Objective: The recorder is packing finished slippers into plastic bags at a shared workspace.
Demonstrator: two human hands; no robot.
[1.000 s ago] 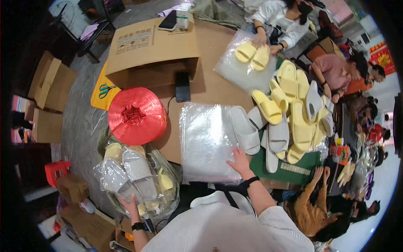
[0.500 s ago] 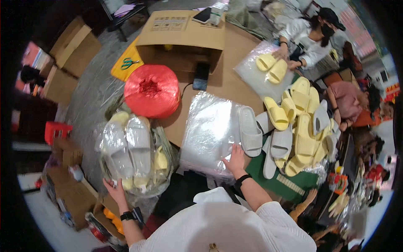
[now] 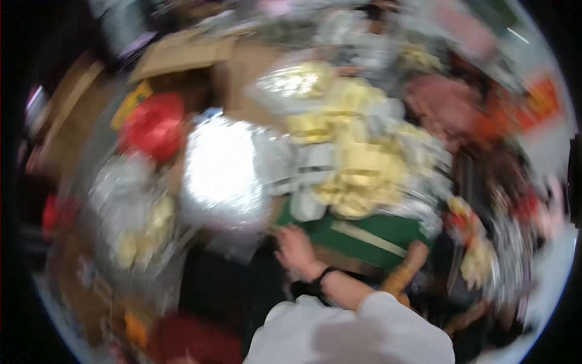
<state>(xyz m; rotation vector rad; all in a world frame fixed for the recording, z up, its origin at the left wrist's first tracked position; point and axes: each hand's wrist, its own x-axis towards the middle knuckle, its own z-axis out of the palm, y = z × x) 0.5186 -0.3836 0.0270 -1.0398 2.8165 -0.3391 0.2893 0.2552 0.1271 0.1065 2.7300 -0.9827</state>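
The whole head view is smeared by motion. My right hand (image 3: 295, 252), with a dark band at the wrist, is beside the near left edge of the green mat (image 3: 394, 233). Its fingers look stretched out, and nothing shows in them. Just beyond it to the left lies a stack of shiny clear plastic bags (image 3: 221, 176). To the right of the stack is a heap of yellow slippers (image 3: 364, 164), with grey slippers (image 3: 312, 205) at its near left side. At the far left, slippers show inside a clear plastic bag (image 3: 124, 200). My left hand is out of sight.
A red roll of plastic twine (image 3: 154, 126) stands left of the stack, near an open cardboard box (image 3: 182, 54). Behind the heap, more yellow slippers lie on clear plastic (image 3: 297, 82). A person in a pinkish top (image 3: 445, 103) is at the far right.
The view has swung right, so the scene appears farther left and blurred. My right hand has left the plastic bag stack for the mat's edge. My left hand has gone out of view.
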